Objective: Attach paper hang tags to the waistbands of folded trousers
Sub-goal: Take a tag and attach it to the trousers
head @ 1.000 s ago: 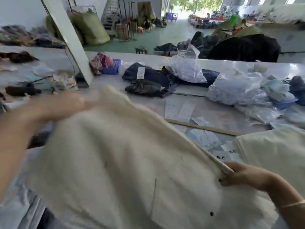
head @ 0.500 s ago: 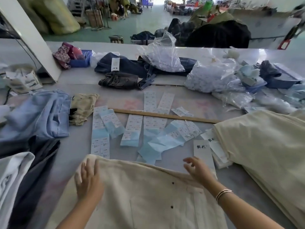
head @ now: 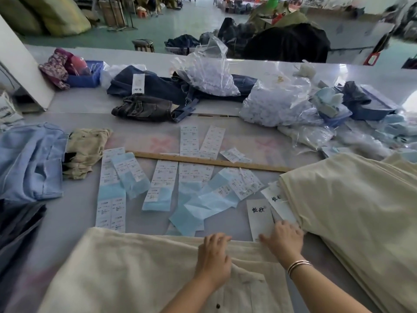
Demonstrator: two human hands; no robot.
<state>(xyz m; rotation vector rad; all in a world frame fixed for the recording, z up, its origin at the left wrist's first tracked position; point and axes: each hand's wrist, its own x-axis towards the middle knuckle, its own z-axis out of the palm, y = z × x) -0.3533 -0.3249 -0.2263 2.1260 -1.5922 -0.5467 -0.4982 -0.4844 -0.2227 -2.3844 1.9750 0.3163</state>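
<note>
Cream trousers (head: 135, 267) lie flat on the table in front of me, waistband at the far edge. My left hand (head: 213, 258) rests on the waistband with fingers bent over its edge. My right hand (head: 285, 239) lies at the waistband's right end, its fingers on a white hang tag (head: 259, 216) printed with dark characters. A second white hang tag (head: 276, 199) sticks out from under the stack of folded cream trousers (head: 352, 211) on the right.
Strips of white stickers on blue backing (head: 158, 188) and a wooden ruler (head: 209, 162) lie mid-table. Light blue clothing (head: 29, 163) sits left, dark jeans (head: 158, 96) and plastic bags of tags (head: 277, 102) at the back.
The trousers were swung down and spread on the table. Both hands then moved right along the waistband; the right hand reached the white hang tag.
</note>
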